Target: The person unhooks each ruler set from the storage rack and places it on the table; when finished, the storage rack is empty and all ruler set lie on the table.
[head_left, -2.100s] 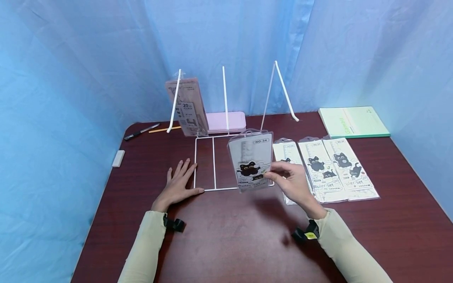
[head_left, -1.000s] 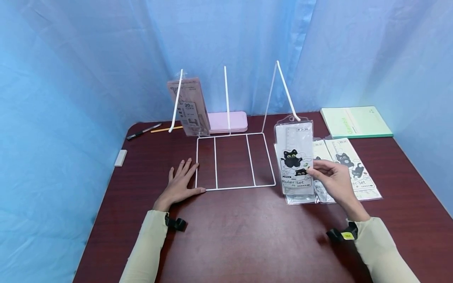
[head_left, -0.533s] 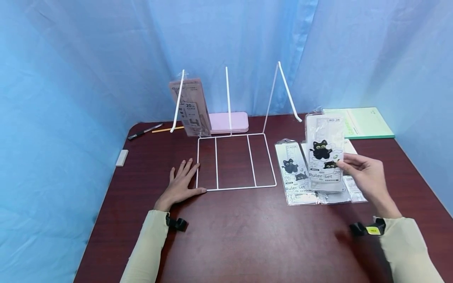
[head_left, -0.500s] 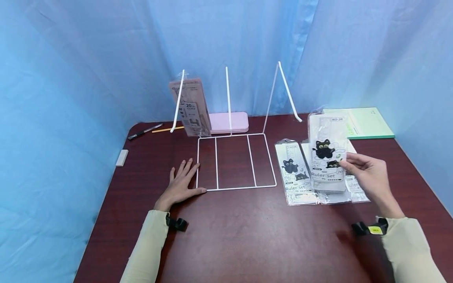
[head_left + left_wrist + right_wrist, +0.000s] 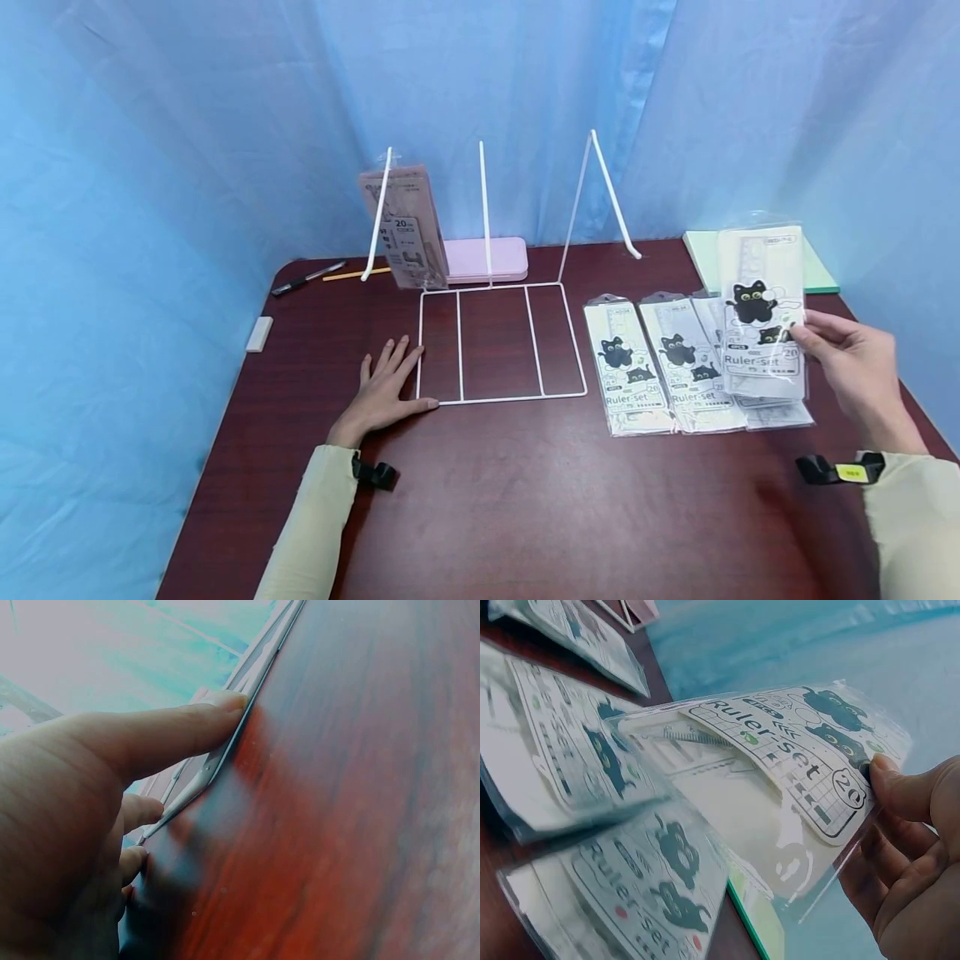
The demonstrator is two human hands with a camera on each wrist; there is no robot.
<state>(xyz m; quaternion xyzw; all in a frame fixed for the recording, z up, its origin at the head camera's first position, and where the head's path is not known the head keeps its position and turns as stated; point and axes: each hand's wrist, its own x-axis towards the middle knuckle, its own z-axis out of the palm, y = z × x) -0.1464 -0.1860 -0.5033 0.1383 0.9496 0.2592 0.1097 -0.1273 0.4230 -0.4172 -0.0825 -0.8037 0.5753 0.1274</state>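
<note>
My right hand (image 5: 858,367) pinches the right edge of a packaged ruler set (image 5: 761,317), a clear sleeve with black cats on a white card. It is held up over the rightmost of the ruler sets lying on the table. Two other ruler sets, one at the left (image 5: 628,367) and one in the middle (image 5: 690,362), lie side by side and fully show. My left hand (image 5: 382,387) lies with fingers spread at the front left corner of a white wire rack (image 5: 510,400). In the left wrist view the thumb (image 5: 187,727) rests on the rack's rail.
Pinkish ruler packets (image 5: 408,225) hang on the rack's left hook; its middle prong (image 5: 484,208) and right prong (image 5: 615,192) bear nothing. Behind stands a lilac case (image 5: 495,258). A green notebook (image 5: 821,271), pen (image 5: 307,279), pencil (image 5: 356,273) and white eraser (image 5: 258,333) lie around.
My right hand has carried the ruler set rightward, from in front of the rack to above the rightmost set on the table. The left hand has stayed at the rack's corner.
</note>
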